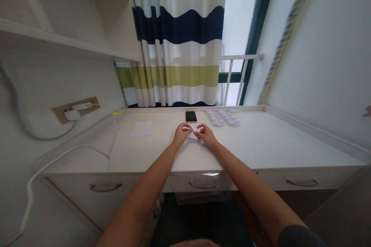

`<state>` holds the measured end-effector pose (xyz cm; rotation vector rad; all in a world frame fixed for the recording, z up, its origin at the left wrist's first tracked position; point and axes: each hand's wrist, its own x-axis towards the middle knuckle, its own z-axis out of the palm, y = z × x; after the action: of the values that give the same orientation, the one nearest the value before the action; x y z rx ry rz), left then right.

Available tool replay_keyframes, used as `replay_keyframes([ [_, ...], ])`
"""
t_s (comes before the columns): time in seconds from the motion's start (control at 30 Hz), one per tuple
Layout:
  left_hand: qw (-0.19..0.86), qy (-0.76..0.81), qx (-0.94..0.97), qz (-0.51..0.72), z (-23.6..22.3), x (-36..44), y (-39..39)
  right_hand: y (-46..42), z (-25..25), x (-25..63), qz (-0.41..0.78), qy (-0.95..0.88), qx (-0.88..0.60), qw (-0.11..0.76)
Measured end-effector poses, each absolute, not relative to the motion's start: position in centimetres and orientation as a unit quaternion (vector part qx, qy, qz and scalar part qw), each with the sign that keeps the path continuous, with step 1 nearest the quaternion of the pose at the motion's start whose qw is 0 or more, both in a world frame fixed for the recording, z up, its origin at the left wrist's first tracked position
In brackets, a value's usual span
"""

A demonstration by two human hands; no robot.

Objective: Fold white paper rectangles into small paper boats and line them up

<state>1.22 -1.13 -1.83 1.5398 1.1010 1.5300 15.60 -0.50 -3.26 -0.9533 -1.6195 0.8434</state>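
Note:
Between my two hands, just above the white desk, is a small piece of white paper (193, 135) with what looks like a fold in it. My left hand (182, 132) pinches its left side between thumb and fingers. On the right side, my right hand (206, 134) grips the paper with thumb and fingertips. A black phone (191, 116) lies on the desk just beyond my hands. To its right sit several folded white paper pieces (222, 117) in rows. A stack or sheet of flat white paper (141, 129) rests to the left.
The white desk (261, 142) has a raised rim at its back and right. Clear plastic sheeting (199, 189) hangs over the front edge by the middle drawer. A white cable (66, 153) crosses the left end, below a wall socket (75, 110). A striped curtain (191, 54) hangs behind.

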Motion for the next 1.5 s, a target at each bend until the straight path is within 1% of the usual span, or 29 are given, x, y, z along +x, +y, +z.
replay_keyframes([
  [0.1,0.379,0.439,0.553,0.598,-2.0,1.2,-0.8,-0.8,-3.2,15.4,0.351,-0.692,-0.393,0.494],
  [0.23,0.54,0.401,0.499,0.546,-2.4,1.3,-0.8,-1.0,-3.1,15.4,0.346,-0.697,-0.392,0.49],
  [0.27,0.567,0.391,0.493,0.532,-2.4,1.3,-0.8,-1.0,-3.0,15.4,0.342,-0.699,-0.394,0.488],
  [0.33,0.583,0.386,0.488,0.522,-2.5,1.3,-0.9,-1.0,-3.0,15.4,0.317,-0.71,-0.401,0.484],
  [0.5,0.563,0.398,0.493,0.531,-2.5,1.4,-0.9,-1.2,-2.7,15.4,0.203,-0.75,-0.393,0.492],
  [0.77,0.539,0.406,0.497,0.546,-2.4,1.4,-0.9,-1.8,-2.3,15.3,0.213,-0.784,-0.35,0.466],
  [1.0,0.52,0.429,0.504,0.54,-1.9,1.5,-1.4,-1.6,-2.3,15.4,0.209,-0.777,-0.343,0.484],
  [1.1,0.498,0.427,0.55,0.517,-1.9,1.5,-1.5,-1.2,-2.5,15.6,0.208,-0.769,-0.348,0.495],
  [1.2,0.452,0.412,0.605,0.509,-2.0,1.5,-1.3,-0.9,-2.7,15.6,0.229,-0.747,-0.36,0.51],
  [1.3,0.415,0.407,0.629,0.516,-2.2,1.4,-1.1,-0.5,-3.0,15.6,0.295,-0.711,-0.365,0.523],
  [1.4,0.425,0.408,0.613,0.526,-2.1,1.3,-1.0,0.0,-3.2,15.6,0.361,-0.679,-0.356,0.532],
  [1.5,0.459,0.415,0.588,0.521,-1.9,1.3,-1.1,0.3,-3.1,15.7,0.384,-0.642,-0.362,0.556],
])
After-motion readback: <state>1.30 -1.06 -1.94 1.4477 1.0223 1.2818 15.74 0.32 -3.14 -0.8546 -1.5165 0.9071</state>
